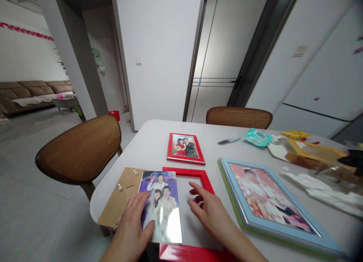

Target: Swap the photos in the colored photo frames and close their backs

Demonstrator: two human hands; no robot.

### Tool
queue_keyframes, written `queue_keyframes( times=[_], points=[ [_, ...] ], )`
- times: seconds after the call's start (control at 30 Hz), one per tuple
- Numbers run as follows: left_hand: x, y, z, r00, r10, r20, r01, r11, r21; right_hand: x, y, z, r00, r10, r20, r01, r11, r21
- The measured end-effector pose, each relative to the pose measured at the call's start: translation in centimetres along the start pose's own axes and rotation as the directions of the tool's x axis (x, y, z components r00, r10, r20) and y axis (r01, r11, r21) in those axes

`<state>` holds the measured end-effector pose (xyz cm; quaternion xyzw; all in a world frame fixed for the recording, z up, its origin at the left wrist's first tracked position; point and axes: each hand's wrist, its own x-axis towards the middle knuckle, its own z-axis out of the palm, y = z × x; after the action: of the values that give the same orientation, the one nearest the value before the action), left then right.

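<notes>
At lower center, left hand (pixel 133 220) on glossy photo (pixel 167 213), thumb spread from fingers, right hand (pixel 210 209), fingers parted, above lower red frame (pixel 187 253), lower right, blue frame (pixel 237 194) containing pink picture (pixel 265 196).

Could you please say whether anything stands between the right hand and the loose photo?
Nothing visible does: a gap over the opening of the nearer red frame separates the right hand from the loose photo.

red frame (pixel 208 182), purple-background photo (pixel 163 207), tan board (pixel 116 201), light-blue frame (pixel 283 232), wood-grained brown chair (pixel 82 150)
</notes>
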<state>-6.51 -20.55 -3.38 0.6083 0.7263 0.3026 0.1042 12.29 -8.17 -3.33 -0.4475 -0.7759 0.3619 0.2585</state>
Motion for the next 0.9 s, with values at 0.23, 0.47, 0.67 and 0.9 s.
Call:
queue_keyframes(
  times=[0.23,0.47,0.67,0.9],
  points=[
    [-0.5,1.7,2.7,0.956,0.289,0.052,-0.29,0.957,0.01,0.7,-4.5,3.8,0.979,0.063,0.196,-0.19,0.638,0.746],
    [0.9,4.6,0.0,0.919,-0.049,-0.392,-0.166,0.853,-0.495,-0.4,-8.0,1.0,0.998,-0.011,0.065,-0.046,0.587,0.808],
    [1.1,7.5,1.4,0.856,-0.506,-0.106,0.029,0.251,-0.967,-1.7,-2.9,1.4,0.933,0.317,0.17,-0.323,0.534,0.782],
    [1.5,7.6,3.3,0.955,-0.296,0.005,0.096,0.291,-0.952,-1.9,-1.4,-1.8,0.966,0.23,0.12,-0.228,0.533,0.815]
  ],
)
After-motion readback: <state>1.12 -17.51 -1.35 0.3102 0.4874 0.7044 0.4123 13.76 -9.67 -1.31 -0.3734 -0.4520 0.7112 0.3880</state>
